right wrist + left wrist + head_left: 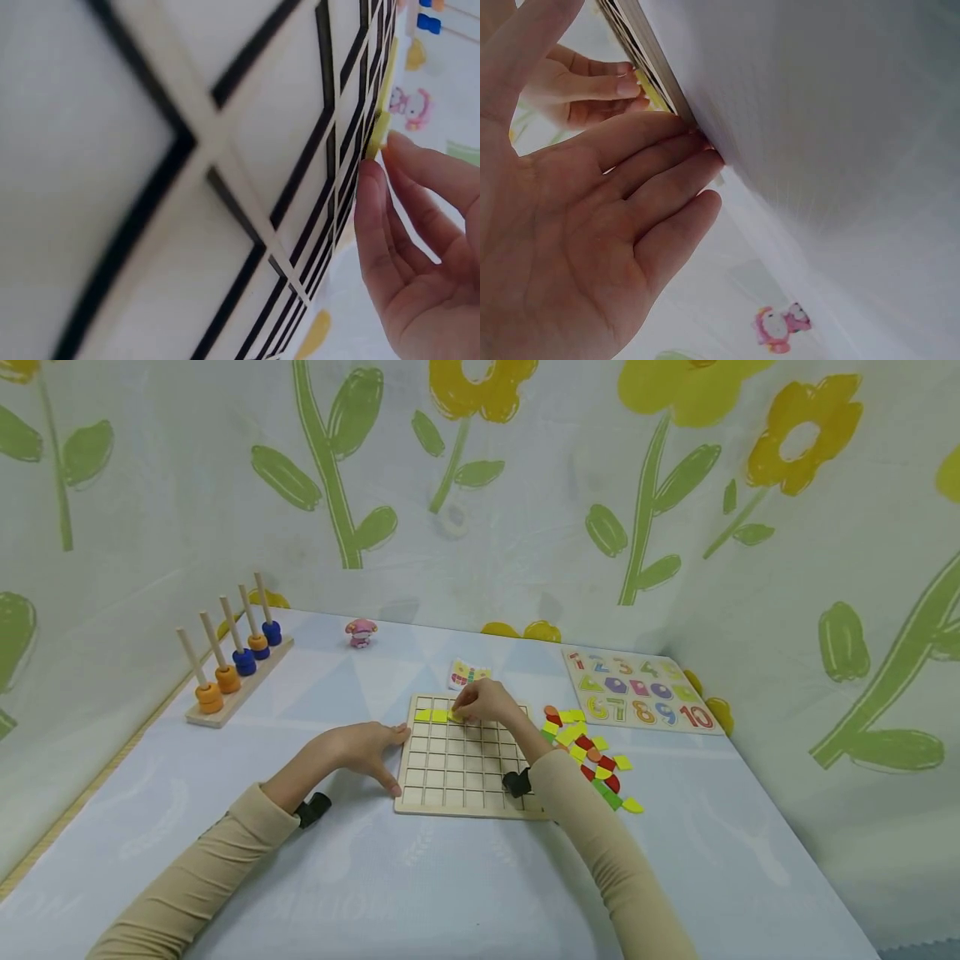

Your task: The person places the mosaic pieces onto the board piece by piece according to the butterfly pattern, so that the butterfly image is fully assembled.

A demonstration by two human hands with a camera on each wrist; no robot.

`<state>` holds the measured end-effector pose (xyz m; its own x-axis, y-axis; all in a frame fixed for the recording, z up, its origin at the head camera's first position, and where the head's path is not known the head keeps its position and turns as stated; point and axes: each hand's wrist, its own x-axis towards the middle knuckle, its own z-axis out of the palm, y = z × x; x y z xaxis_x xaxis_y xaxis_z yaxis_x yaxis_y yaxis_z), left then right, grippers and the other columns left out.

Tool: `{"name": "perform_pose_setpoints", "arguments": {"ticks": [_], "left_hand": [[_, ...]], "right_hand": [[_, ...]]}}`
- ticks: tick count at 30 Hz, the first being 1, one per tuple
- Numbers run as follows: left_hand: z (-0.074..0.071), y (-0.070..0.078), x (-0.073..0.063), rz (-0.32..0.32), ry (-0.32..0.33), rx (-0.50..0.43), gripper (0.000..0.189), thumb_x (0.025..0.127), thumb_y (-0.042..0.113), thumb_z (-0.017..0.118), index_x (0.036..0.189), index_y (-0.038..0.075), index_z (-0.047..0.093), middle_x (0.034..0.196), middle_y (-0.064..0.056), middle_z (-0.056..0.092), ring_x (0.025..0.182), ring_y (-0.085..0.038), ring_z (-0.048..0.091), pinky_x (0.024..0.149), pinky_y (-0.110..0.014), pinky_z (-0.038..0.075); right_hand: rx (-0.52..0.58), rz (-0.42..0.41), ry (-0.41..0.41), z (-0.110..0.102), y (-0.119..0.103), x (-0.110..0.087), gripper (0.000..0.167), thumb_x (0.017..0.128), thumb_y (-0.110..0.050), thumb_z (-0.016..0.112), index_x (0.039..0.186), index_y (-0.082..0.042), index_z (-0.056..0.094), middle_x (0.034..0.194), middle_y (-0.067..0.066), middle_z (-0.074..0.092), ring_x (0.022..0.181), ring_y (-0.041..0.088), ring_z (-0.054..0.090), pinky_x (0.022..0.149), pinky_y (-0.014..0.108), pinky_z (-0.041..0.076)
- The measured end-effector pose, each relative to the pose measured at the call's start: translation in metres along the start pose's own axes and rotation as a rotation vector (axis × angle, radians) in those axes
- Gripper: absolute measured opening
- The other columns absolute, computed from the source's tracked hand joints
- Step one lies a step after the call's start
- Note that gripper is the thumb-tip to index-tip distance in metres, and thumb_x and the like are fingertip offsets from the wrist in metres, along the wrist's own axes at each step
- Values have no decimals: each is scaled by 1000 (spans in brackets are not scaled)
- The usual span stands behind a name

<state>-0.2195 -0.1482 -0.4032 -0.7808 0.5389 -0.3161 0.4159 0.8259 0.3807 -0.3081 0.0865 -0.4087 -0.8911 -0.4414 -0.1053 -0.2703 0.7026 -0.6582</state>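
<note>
A wooden grid board lies on the table, with yellow pieces in the left cells of an upper row. Near the end of that row my right hand pinches a yellow piece between thumb and fingers, low against the grid. My left hand touches the board's left edge with thumb and fingers spread along it. In the left wrist view its fingers look nearly straight, tips against the board's side. The exact shape of the pinched piece is partly hidden by the fingers.
Loose coloured pieces lie right of the board, beside my right forearm. A number puzzle board is behind them. A small patterned card sits beyond the grid. At the left stand a peg stacker and a pink figurine.
</note>
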Motion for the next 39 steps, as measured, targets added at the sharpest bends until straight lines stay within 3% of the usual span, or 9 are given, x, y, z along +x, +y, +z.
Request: {"name": "perform_pose_setpoints", "arguments": {"ticks": [13,21,28,39], "left_hand": [[-1,0,0,-13,-5,1,106,70,50,82,148,-1,32,154,-18,28,140,-36,28,112,-49,26],[-1,1,1,-20,-3,-8,106,69,49,83,148,-1,32,154,-17,28,140,-36,28,112,-49,27],[0,-1,1,-12,-3,1,106,69,50,83,148,-1,33,154,-16,28,139,-37,29,112,-49,26],[-1,0,1,0,2,8,105,70,49,83,148,-2,33,154,-18,28,139,-37,29,112,-49,26]], "right_hand": [[-96,-43,-8,1,-4,-2,11,85,-12,75,96,-8,73,90,3,67,79,17,61,63,26,51],[-167,-33,3,-1,-1,-3,5,86,-12,74,90,-11,76,88,-1,69,84,17,62,71,28,53],[-185,-71,-12,-1,0,-3,21,85,-9,75,105,-8,74,91,2,69,86,18,63,71,28,53],[-207,-108,-1,0,-3,-7,16,85,-10,74,101,-6,76,91,5,72,85,18,65,74,27,54]]}}
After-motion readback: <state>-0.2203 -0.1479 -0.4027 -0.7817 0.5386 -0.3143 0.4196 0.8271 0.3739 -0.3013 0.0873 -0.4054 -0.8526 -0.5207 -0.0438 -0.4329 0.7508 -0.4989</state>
